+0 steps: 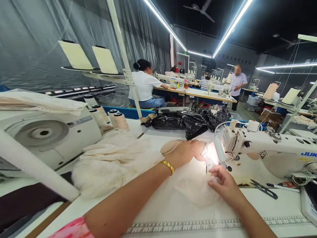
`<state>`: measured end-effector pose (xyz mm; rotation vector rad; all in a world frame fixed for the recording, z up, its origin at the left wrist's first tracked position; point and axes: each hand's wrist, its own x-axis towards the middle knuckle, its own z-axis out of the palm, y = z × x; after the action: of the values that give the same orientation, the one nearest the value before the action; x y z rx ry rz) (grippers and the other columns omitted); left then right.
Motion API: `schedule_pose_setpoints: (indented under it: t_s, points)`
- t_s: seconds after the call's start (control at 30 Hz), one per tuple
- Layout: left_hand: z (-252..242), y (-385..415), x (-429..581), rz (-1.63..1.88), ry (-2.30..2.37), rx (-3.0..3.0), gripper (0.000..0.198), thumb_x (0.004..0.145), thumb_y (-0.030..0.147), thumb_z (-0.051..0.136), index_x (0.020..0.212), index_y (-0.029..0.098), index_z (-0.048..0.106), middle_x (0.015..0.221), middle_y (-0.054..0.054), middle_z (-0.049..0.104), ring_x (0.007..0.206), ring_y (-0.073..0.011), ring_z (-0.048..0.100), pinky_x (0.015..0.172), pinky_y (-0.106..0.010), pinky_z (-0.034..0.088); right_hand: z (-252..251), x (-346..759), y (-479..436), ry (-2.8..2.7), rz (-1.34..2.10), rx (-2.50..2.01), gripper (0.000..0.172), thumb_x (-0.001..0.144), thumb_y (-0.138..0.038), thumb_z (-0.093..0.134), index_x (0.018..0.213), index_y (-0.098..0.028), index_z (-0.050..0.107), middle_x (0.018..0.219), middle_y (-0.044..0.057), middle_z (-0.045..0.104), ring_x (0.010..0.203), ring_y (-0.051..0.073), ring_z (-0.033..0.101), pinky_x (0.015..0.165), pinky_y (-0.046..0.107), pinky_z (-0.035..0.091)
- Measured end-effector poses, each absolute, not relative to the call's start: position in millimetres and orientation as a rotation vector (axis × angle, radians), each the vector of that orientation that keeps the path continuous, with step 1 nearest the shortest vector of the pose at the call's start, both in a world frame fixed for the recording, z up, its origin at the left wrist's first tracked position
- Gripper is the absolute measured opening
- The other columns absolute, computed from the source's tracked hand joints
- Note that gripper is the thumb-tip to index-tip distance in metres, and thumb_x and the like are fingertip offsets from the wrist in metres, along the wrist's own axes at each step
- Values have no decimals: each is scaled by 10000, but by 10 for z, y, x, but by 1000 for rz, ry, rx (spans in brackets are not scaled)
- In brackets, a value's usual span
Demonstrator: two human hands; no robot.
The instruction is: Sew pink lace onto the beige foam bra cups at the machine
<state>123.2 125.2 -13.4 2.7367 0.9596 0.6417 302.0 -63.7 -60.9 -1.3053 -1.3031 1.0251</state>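
A thin, pale piece of fabric (198, 190) lies limp on the white surface (173, 211) under the needle of a Juki sewing machine (267, 145); it looks light and easily puckered, best pinned flat near its edges. The right hand (224, 183) presses it with loosely spread fingers; the left hand (185, 152), curled, rests on a beige piece (170, 146).

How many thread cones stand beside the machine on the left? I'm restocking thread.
4 show: one thread cone farthest back, one in front of it, and two at the front beside the cream fabric pile. More may be hidden behind the left sewing machine.
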Motion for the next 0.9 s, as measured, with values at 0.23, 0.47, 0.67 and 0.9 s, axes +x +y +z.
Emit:
schedule_pose_setpoints:
  t_s: [0.23,0.47,0.67,0.9]
  points:
    - [111,1094,1028,925,1237,2583,264,949,179,416,963,175,680,1041,-138,709,1074,-318,634,960,-448,487,-512,2960,-686,-1419,683,-1503,294,875,-272,602,1149,-247,705,1067,68,612,906,226,592,768,342,491]
    - [59,215,771,521,832,1706,310,854,508,565,885,201,537,808,0,618,719,-184,560,607,-275,413,-505,2949,-722,-1420,640,-1478,330,828,-198,606,1131,-271,716,997,40,640,949,241,574,837,364,455]
    - [-164,30,791,287,873,1753,174,706,354,537,781,205,487,724,41,489,685,-154,443,586,-265,303,-582,3009,-671,-1211,993,-1361,215,804,-286,650,977,-220,758,715,-21,565,672,163,481,657,290,380]
    - [-56,45,801,221,924,1821,173,686,343,511,789,204,498,737,33,495,705,-165,440,590,-273,298,-557,3048,-678,-1098,1018,-1311,208,858,-356,652,960,-211,761,929,45,714,808,196,584,741,310,442]
